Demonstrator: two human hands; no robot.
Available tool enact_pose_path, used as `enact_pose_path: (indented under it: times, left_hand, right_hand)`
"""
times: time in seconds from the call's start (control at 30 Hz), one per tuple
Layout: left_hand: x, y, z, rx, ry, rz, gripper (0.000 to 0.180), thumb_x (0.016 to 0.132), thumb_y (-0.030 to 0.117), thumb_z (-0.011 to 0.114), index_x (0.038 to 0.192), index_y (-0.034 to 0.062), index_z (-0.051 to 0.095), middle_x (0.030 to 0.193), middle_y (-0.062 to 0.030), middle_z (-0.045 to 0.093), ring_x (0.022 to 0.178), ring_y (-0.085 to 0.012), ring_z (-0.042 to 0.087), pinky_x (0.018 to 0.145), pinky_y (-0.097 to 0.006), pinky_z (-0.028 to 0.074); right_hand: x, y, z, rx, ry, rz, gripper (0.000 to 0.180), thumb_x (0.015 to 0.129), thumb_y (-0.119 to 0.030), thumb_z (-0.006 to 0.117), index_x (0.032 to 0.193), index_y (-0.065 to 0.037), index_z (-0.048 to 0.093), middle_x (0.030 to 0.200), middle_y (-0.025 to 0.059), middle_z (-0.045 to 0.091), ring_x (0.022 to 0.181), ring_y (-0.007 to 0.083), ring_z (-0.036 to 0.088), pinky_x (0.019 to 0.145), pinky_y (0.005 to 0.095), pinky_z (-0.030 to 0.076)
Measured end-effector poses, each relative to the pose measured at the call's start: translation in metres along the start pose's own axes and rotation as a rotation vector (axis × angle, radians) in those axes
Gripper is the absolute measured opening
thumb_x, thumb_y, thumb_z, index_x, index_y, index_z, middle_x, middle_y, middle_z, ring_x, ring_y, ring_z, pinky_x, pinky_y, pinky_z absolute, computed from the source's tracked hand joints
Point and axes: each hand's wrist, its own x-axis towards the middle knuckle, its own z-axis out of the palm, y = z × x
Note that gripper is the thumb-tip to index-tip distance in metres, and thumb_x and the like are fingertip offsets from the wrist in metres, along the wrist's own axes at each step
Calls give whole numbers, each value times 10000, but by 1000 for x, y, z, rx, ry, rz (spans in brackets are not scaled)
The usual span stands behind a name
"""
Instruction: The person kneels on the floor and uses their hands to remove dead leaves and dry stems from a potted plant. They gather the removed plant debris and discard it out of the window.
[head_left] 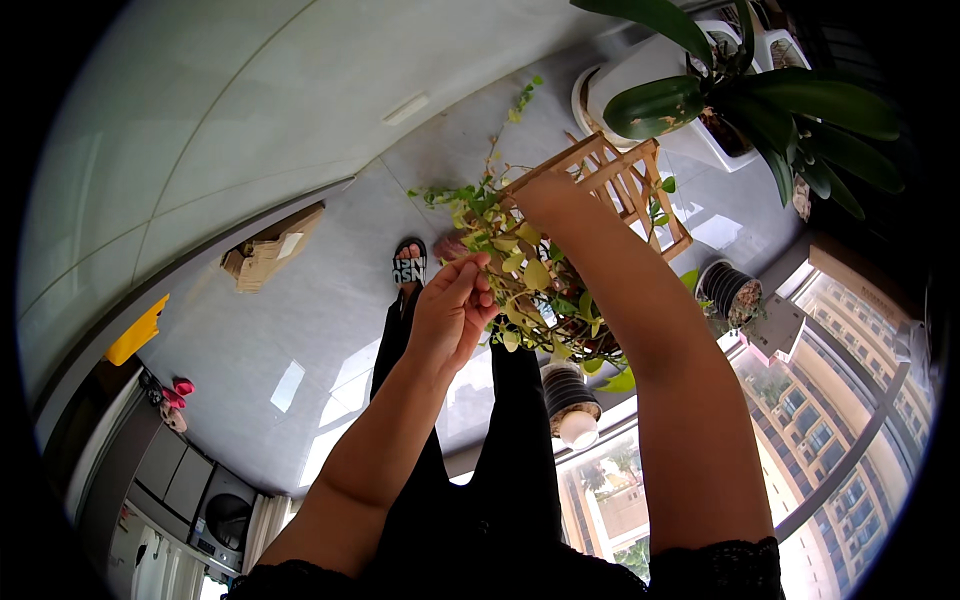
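Note:
A trailing plant with green and yellowing leaves spreads in front of me, its long stems reaching up toward the wall. At its left edge my left hand is closed, with thumb and forefinger pinched together. Whatever sits in that pinch is too small to make out. My right hand reaches over the plant's far side, beside a wooden slatted stand. Its fingers are hidden behind the back of the hand and the leaves, so its hold does not show.
A broad-leaved plant in a white planter stands at far right. Striped pots sit near the window. Flattened cardboard leans by the left wall. My sandalled foot is on the grey tiles.

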Motion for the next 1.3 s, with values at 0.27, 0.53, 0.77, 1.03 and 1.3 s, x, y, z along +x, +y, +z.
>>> enact_pose_path:
  times: [0.27,0.53,0.77,1.03,1.3]
  left_hand:
    - [20,1,-2,-7,36,18,135,954,145,499,991,76,610,691,34,546,604,-67,497,586,-225,420]
    - [32,-3,-19,-23,12,26,147,947,160,518,1035,57,574,726,6,561,616,-91,527,599,-255,467]
    - [34,1,-8,-16,4,43,143,958,136,481,988,59,597,717,11,578,638,-102,551,634,-262,476]
    - [39,6,5,-247,-85,173,284,974,275,454,1016,14,557,940,-101,608,877,-178,579,746,-291,477]
    - [52,5,-12,-85,11,323,290,962,317,481,931,39,558,739,-17,583,635,-123,554,585,-225,462]
  right_hand:
    - [-13,11,8,168,51,56,206,739,-121,599,914,-64,692,958,115,664,852,305,644,730,405,523]
    - [-21,56,-1,569,277,114,227,756,-252,673,849,-47,702,865,104,683,839,270,648,751,382,516]
    - [-44,55,-33,1252,278,108,292,739,-271,729,819,7,693,693,84,654,608,159,607,582,299,484]
    - [-103,-52,-52,835,220,-84,242,714,-268,704,776,-37,668,688,100,639,649,245,635,580,354,490]
    - [-89,-70,-49,575,286,-238,206,778,-283,635,770,-81,677,710,97,648,699,280,637,652,376,502]
